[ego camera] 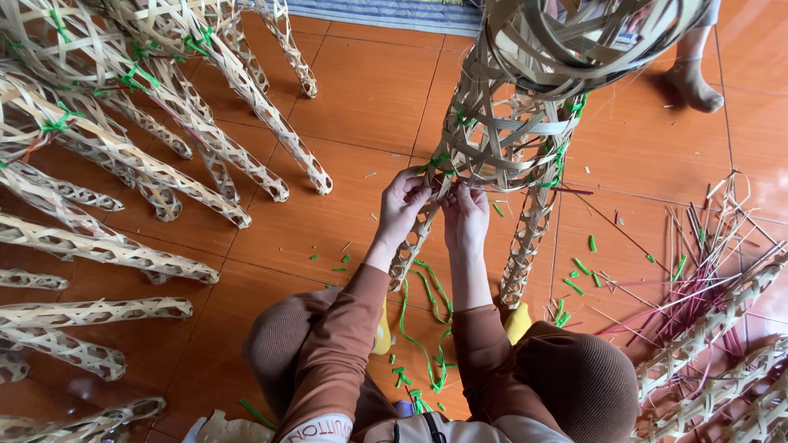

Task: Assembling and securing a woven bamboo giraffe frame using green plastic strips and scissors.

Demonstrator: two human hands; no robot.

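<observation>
Head view: two hands working at the join of a woven bamboo frame.

Left hand (402, 201) and right hand (465, 215) pinch a green tie (435, 164) against the bamboo frame (501, 139), which stands on the orange tiled floor (361, 98) (no packages or signs show). Loose green strips (427, 328) lie between the knees; more woven legs (123, 148) are stacked left.

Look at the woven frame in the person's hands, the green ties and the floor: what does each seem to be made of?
Woven frame: probably split bamboo or rattan; pale, matt flat strips in open lattice.
Green ties: likely plastic strip; bright, uniform colour, curling loosely.
Floor: seemingly glazed ceramic tile; orange-brown, slight sheen, grout lines.
Left hand and right hand both touch the frame.
</observation>
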